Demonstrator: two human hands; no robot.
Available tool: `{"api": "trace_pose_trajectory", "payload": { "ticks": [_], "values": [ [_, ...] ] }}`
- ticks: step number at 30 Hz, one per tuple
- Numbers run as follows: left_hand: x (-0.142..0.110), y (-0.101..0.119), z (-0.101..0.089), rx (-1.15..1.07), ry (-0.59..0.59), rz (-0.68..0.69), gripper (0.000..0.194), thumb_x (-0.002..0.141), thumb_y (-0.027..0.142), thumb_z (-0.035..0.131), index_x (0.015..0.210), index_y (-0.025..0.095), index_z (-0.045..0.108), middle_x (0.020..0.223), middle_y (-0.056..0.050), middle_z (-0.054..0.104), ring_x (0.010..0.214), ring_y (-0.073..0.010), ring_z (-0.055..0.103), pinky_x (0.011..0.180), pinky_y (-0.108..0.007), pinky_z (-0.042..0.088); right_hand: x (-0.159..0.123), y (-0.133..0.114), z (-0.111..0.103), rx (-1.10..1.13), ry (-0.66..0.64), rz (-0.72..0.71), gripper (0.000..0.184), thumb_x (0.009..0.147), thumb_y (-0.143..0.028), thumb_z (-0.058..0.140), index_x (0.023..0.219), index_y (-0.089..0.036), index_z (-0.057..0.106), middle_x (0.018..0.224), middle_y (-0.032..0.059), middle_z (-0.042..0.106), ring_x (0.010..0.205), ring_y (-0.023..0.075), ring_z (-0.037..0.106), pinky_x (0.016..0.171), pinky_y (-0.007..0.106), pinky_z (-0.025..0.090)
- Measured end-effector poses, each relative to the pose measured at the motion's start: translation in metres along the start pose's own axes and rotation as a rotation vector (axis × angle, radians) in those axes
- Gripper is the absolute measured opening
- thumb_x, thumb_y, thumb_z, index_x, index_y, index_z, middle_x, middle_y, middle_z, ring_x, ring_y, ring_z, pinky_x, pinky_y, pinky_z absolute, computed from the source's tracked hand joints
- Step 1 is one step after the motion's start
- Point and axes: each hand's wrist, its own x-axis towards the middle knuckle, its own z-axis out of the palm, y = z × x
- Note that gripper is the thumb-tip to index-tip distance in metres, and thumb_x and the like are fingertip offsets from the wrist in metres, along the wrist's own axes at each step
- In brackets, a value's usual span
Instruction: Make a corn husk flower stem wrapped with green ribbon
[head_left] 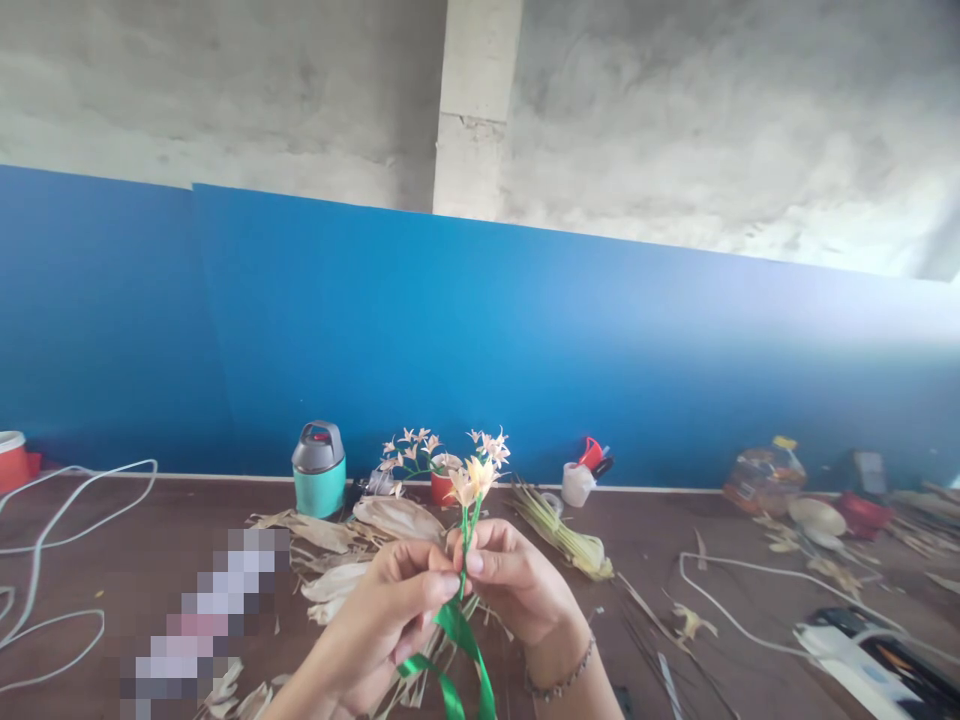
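Note:
My left hand (382, 620) and my right hand (517, 580) meet low in the middle of the view. Both pinch the thin green stem of a small cream paper-like flower (472, 478) that stands up between the fingertips. A green ribbon (457, 650) runs from the stem down between the hands, passing under my left fingers. A beaded bracelet (559, 680) is on my right wrist. Dried husk leaves (397, 520) lie on the brown floor (150, 540) just beyond the hands.
A teal and grey container (319, 468) stands by the blue wall (480, 350). A red pot of similar flowers (442, 465) is behind the hands. White cables (45, 560) lie left; a power strip (855, 650), bundled green strips (562, 530) and a plastic jar (765, 480) lie right.

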Motion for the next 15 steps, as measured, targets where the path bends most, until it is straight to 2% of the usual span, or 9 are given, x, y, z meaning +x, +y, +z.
{"api": "trace_pose_trajectory", "payload": {
  "ticks": [4, 10, 13, 15],
  "values": [
    [-0.0005, 0.0005, -0.0056, 0.023, -0.113, -0.041, 0.024, 0.058, 0.034, 0.076, 0.057, 0.015, 0.061, 0.042, 0.006, 0.050, 0.027, 0.0020, 0.023, 0.029, -0.015, 0.010, -0.0020, -0.0025, 0.0029, -0.015, -0.017, 0.027, 0.025, 0.060, -0.034, 0.082, 0.059, -0.012, 0.070, 0.050, -0.0014, 0.056, 0.048, 0.0076, 0.047, 0.052, 0.022, 0.033],
    [-0.0009, 0.0020, -0.0055, 0.058, -0.147, -0.076, 0.029, 0.054, 0.038, 0.080, 0.059, 0.015, 0.063, 0.049, 0.007, 0.051, 0.027, 0.0034, 0.022, 0.029, -0.016, 0.009, -0.0034, -0.0050, 0.0076, -0.011, 0.015, 0.006, 0.018, 0.058, -0.027, 0.083, 0.057, -0.014, 0.071, 0.053, -0.0011, 0.061, 0.047, 0.0073, 0.050, 0.049, 0.021, 0.036],
    [-0.0020, 0.0012, -0.0034, 0.142, -0.165, -0.058, 0.029, 0.059, 0.038, 0.079, 0.055, 0.015, 0.061, 0.042, 0.010, 0.041, 0.027, 0.0026, 0.022, 0.029, -0.016, 0.009, -0.0039, -0.0050, 0.0066, -0.010, 0.061, 0.002, 0.016, 0.060, -0.024, 0.082, 0.058, -0.014, 0.070, 0.055, 0.0002, 0.064, 0.047, 0.0085, 0.053, 0.046, 0.020, 0.036],
    [-0.0027, 0.0012, -0.0032, 0.153, -0.170, -0.033, 0.029, 0.060, 0.039, 0.077, 0.056, 0.015, 0.062, 0.045, 0.008, 0.046, 0.027, 0.0026, 0.025, 0.029, -0.016, 0.010, -0.0049, -0.0052, 0.0047, -0.020, 0.070, -0.008, 0.016, 0.061, -0.024, 0.082, 0.059, -0.013, 0.069, 0.057, 0.0011, 0.065, 0.046, 0.0087, 0.053, 0.044, 0.020, 0.036]
  ]
}}
